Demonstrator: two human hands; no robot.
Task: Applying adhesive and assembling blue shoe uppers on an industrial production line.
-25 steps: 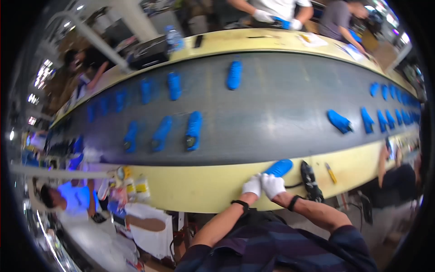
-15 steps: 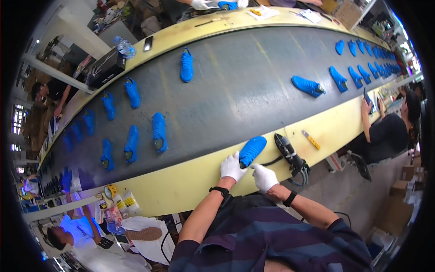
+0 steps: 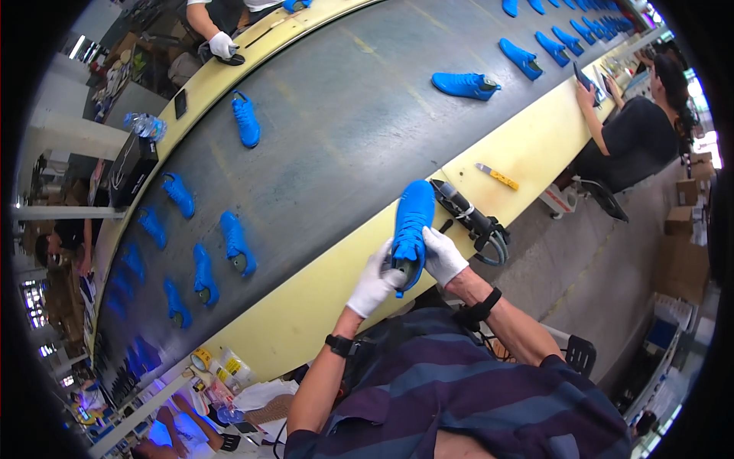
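A blue lace-up sneaker (image 3: 414,222) is held between my two white-gloved hands, above the near edge of the table. Its toe points away from me and its collar opening faces me. My left hand (image 3: 375,281) grips the heel end, with the thumb at the collar. My right hand (image 3: 444,256) closes on the right side of the shoe near the heel. Just right of the shoe, a black handheld tool (image 3: 468,214) with a grey hose lies on the table. A yellow-handled utility knife (image 3: 498,177) lies farther right.
The dark conveyor belt (image 3: 321,145) carries blue sneakers, among them one lying sideways (image 3: 465,85) and one at the left (image 3: 246,120). A pale yellow tabletop (image 3: 306,317) borders it. A co-worker (image 3: 634,130) sits at the right; another's gloved hand (image 3: 223,46) is across the belt.
The sneaker has come up off the tabletop toward me, its toe swinging to point straight away. My right hand, earlier beside the heel, now holds the shoe too. The view has turned.
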